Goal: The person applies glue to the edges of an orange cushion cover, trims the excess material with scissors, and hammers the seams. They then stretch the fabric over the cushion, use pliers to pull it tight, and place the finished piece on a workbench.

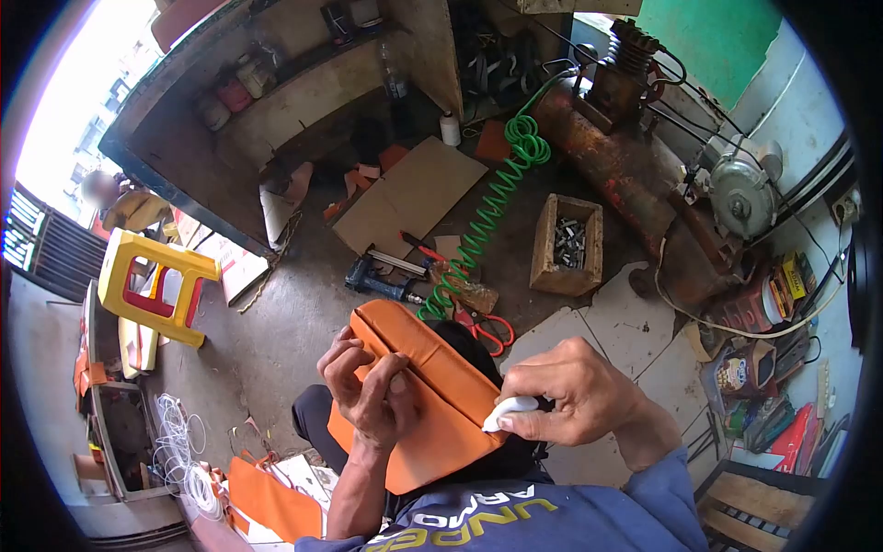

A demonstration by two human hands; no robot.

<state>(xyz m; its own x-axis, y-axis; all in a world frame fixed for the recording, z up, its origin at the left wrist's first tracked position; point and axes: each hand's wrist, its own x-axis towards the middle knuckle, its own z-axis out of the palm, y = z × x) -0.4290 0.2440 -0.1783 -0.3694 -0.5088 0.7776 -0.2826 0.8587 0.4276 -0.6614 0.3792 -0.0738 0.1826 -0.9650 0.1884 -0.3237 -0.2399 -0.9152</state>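
Across my lap lies an orange leather-like cover [441,405] with a padded, seamed strip along its far edge. My left hand [368,386] is closed on the cover near its left side, fingers curled over the seam. At the cover's right edge, my right hand [575,396] pinches a small white rounded object [511,412], its narrow end touching the orange material. I cannot make out exactly what the white object is. Beyond my knees, a staple gun [382,279] lies on the floor, near red-handled scissors [492,333].
A green coiled air hose [487,216] runs to a rusty compressor [598,129]. A wooden box [543,262] holds small metal pieces. Cardboard [414,193] lies ahead. At left stand a yellow stool [147,317] and coiled white cord [179,451]; orange scraps [271,501] lie nearby.
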